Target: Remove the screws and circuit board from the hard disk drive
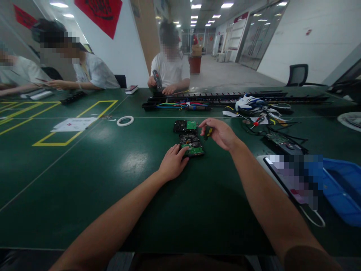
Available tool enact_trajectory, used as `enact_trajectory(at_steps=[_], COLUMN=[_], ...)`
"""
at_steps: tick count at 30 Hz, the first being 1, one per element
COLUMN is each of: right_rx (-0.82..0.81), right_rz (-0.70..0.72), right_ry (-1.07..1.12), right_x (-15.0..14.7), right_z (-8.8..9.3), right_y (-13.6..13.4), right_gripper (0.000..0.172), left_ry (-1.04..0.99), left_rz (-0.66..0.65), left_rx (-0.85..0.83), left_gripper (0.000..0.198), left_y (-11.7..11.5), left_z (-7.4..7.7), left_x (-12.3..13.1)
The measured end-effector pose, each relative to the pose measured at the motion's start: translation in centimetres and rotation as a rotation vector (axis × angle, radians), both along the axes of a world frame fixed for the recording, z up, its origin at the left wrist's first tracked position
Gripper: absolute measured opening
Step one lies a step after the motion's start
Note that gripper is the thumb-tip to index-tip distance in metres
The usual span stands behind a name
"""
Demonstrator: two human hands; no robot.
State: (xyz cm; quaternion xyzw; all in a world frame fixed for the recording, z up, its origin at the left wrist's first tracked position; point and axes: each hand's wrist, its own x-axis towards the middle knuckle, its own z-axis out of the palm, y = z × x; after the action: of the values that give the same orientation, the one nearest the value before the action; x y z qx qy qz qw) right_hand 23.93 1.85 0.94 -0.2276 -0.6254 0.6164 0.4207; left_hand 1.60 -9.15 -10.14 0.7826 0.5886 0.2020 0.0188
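Currently your left hand (172,162) lies flat, touching the near hard drive (194,146). Your right hand (221,133) grips a small black-and-yellow tool (208,131) beside the far hard drive (185,126).

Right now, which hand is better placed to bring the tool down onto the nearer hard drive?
Right, probably. The right hand grips the small yellow-and-black tool just above the nearer hard drive, while the left hand lies on its near corner, apparently steadying it.
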Motion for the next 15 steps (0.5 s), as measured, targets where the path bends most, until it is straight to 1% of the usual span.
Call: enact_trajectory(at_steps=[6, 12, 15], right_rx=[-0.009, -0.055, -0.077], right_rz=[-0.02, 0.049, 0.048], right_ry=[-0.021, 0.05, 0.057], right_x=[0.03, -0.34, -0.49], right_z=[0.04, -0.15, -0.24], right_y=[-0.02, -0.21, -0.19], right_gripper=[0.018, 0.018, 0.019], left_ry=[-0.004, -0.005, -0.008], left_rz=[-0.009, -0.008, -0.011], left_rx=[0.004, 0.008, 0.008], left_gripper=[0.051, 0.052, 0.051], left_y=[-0.02, -0.04, -0.07], left_z=[0.01, 0.09, 0.18], left_x=[-0.12, -0.01, 0.02])
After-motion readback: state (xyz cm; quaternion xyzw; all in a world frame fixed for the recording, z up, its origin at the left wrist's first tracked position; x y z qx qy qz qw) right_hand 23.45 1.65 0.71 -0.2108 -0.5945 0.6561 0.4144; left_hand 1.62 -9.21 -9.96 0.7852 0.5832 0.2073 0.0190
